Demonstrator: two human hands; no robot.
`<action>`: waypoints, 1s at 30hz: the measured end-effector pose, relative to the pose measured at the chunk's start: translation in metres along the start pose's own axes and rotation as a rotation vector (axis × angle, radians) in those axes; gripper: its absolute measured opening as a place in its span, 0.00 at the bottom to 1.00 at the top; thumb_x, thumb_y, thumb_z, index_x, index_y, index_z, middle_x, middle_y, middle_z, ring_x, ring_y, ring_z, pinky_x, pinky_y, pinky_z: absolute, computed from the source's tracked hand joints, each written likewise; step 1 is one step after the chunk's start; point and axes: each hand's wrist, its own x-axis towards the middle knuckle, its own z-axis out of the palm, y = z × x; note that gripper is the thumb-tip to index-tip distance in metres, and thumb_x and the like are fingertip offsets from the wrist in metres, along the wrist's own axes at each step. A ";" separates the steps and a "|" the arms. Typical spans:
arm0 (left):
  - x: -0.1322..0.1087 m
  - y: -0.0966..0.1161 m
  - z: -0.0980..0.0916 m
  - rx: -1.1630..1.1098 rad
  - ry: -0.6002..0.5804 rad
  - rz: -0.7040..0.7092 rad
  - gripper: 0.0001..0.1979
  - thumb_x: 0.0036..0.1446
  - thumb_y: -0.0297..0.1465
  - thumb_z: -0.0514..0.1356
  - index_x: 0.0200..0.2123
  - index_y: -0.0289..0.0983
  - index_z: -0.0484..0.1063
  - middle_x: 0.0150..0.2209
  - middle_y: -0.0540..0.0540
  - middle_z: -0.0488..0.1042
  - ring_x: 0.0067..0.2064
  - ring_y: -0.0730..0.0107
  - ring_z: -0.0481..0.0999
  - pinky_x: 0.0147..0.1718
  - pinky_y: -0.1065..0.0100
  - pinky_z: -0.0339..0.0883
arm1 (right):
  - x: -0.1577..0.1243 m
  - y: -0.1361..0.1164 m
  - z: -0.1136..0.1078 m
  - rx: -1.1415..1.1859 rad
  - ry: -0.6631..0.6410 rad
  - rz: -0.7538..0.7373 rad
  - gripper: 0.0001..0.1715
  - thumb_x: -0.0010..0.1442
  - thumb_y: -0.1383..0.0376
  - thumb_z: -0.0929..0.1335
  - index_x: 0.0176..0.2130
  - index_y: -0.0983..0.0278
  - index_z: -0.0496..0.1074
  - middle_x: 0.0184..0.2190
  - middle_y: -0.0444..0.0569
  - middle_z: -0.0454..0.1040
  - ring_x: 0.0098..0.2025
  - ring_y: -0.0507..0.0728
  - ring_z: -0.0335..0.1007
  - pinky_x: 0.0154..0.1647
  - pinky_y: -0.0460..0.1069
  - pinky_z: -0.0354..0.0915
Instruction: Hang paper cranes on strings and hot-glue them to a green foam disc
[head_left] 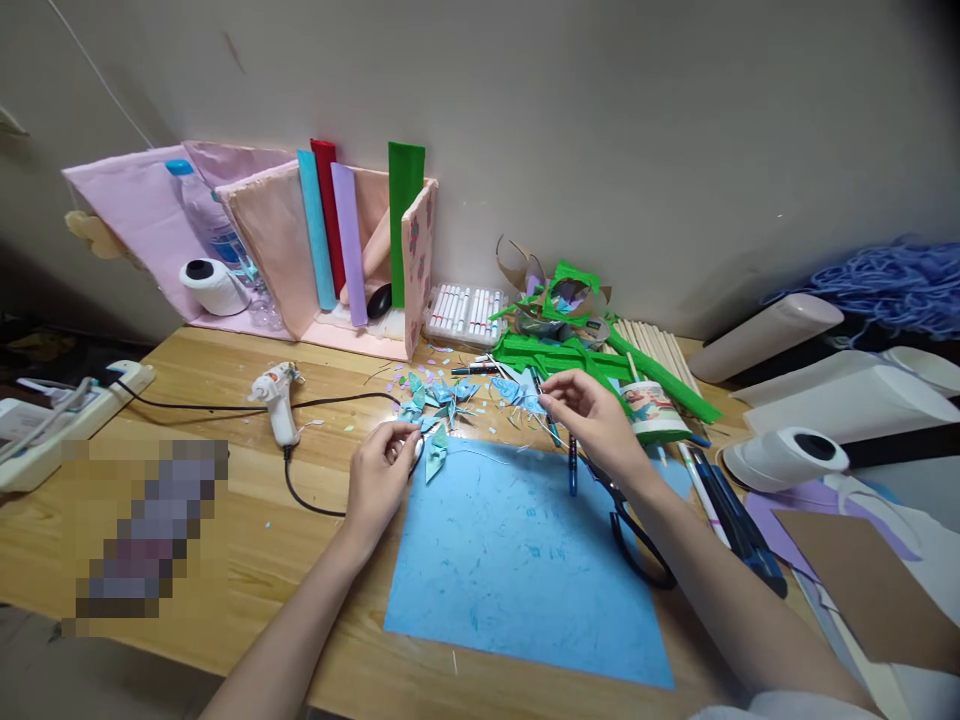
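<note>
- Blue sheet [525, 570] lies nearest you, flat on the surface [345, 655].
- Glue gun [282, 408] sits at your left, out of hand.
- Left hand [382, 468]: grip together beside the teal paper pieces [436, 460]; you cannot tell whether it clamps one.
- Progress: several pieces appear already shaped; how much remains is not shown.
- Right hand [591, 415]: grip together beside the blue paper piece [510, 390]; contents unclear.
- Scissors [643, 560] lie partly beneath your right forearm.

My right forearm [697, 545] hides part of the scissors [616, 507], right of centre; a lower-left thing [154, 535] is pixelated; the right edge crops the yarn [885, 288].
</note>
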 end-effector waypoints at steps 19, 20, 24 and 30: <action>0.000 -0.004 0.006 0.342 -0.022 0.287 0.12 0.59 0.32 0.53 0.45 0.44 0.72 0.49 0.45 0.66 0.51 0.61 0.63 0.51 0.56 0.59 | 0.003 0.042 0.054 -0.816 -0.160 -0.318 0.09 0.59 0.62 0.65 0.40 0.63 0.69 0.41 0.54 0.68 0.46 0.61 0.63 0.44 0.54 0.61; -0.001 -0.003 0.007 0.354 -0.039 0.308 0.12 0.59 0.32 0.53 0.45 0.44 0.71 0.50 0.45 0.66 0.52 0.61 0.62 0.51 0.56 0.59 | 0.008 0.041 0.060 -0.819 -0.187 -0.333 0.08 0.59 0.63 0.65 0.39 0.64 0.69 0.40 0.54 0.69 0.45 0.61 0.63 0.44 0.53 0.61; -0.003 -0.002 0.009 0.382 -0.077 0.362 0.14 0.59 0.32 0.54 0.47 0.44 0.70 0.53 0.46 0.64 0.53 0.60 0.61 0.52 0.55 0.59 | 0.025 0.037 0.072 -0.763 -0.213 -0.270 0.05 0.58 0.66 0.65 0.31 0.63 0.69 0.33 0.50 0.72 0.40 0.58 0.65 0.41 0.51 0.60; -0.002 -0.005 0.009 0.367 -0.086 0.379 0.14 0.58 0.32 0.54 0.48 0.43 0.69 0.54 0.45 0.64 0.54 0.59 0.61 0.53 0.54 0.59 | 0.038 0.022 0.050 -0.388 -0.234 -0.009 0.12 0.56 0.59 0.64 0.27 0.65 0.69 0.26 0.46 0.72 0.29 0.53 0.65 0.31 0.47 0.58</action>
